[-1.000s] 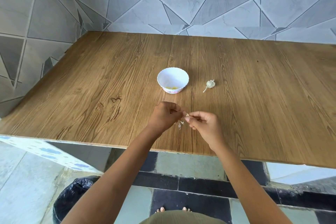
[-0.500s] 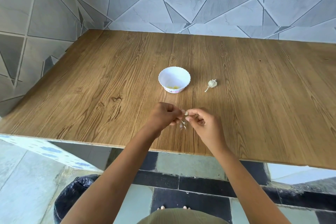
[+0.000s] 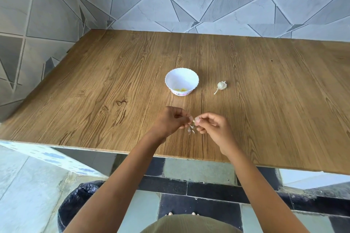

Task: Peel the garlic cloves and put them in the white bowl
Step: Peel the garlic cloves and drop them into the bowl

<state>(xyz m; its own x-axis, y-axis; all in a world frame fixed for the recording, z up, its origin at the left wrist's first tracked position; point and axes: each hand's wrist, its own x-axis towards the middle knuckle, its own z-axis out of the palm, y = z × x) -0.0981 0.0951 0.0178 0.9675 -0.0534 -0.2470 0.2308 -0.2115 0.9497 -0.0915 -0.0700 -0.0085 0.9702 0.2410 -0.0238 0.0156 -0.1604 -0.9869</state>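
Both hands are over the near part of the wooden table (image 3: 94,91), raised just above its surface, fingertips meeting.

Left hand (image 3: 170,121): fingers curled, thumb and forefinger pressed together on the garlic clove (image 3: 193,119).

Right hand (image 3: 215,128): also curled, thumb and forefinger nipping the same clove from the other side. The remaining fingers are tucked under the palm.

The clove is a small pale speck, seen only in the narrow gap between the two sets of fingertips and mostly covered by them. How much skin is on it is too small to tell, as is whether either hand has skin or flesh.

Peel scraps (image 3: 191,131): a few thin whitish flakes directly below the pinch. Some seem to lie on the table, and one may hang from the clove.

White bowl (image 3: 180,77): upright with a scalloped rim, beyond the hands and slightly to their left, well apart from the clove. Yellowish bits (image 3: 180,89) sit at its bottom.

Garlic bulb (image 3: 221,85): on the table just right of the bowl, not touching it, with its stalk pointing towards the near edge.

Black bin (image 3: 75,200): on the floor under the near left edge of the table.
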